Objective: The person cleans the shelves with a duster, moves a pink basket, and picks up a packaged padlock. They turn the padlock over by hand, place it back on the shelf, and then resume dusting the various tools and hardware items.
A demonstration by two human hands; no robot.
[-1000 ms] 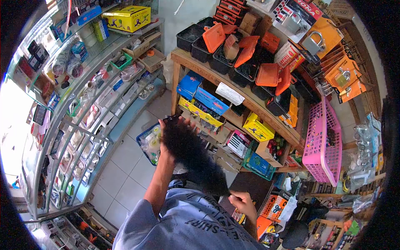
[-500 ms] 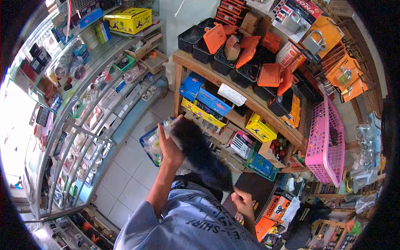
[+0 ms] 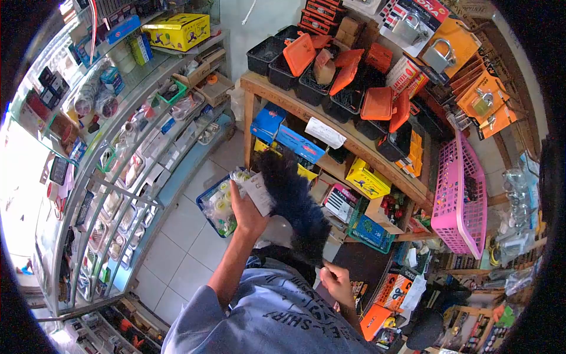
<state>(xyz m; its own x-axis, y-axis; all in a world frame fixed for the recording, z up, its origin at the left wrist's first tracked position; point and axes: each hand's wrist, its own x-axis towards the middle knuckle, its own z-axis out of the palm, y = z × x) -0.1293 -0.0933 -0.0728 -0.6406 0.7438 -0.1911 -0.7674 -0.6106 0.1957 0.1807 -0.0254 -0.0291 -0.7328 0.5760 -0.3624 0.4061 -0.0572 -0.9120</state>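
Note:
My left hand (image 3: 247, 217) is closed on a small white box (image 3: 257, 193) with writing on it. Just beyond that hand is a blue basket (image 3: 204, 207) with plastic-wrapped, pale yellow and white items (image 3: 222, 203) in it, partly covered by my fingers. A black feather duster (image 3: 298, 212) stretches up and to the left from my right hand (image 3: 336, 279), which grips its handle end. The duster's feathers lie alongside the white box and overlap the shelf in this view.
A wooden shelf unit (image 3: 365, 156) bears black bins with orange lids (image 3: 300, 53) and boxes below. On the left a curved glass display case (image 3: 127, 189) holds small goods. A pink basket (image 3: 457, 194) stands at the right. Pale floor tiles (image 3: 177, 259) show between.
The white box now shows in my left hand, its face turned into view. The duster has swung slightly right and up, and looks fuller; my right hand has shifted a little left.

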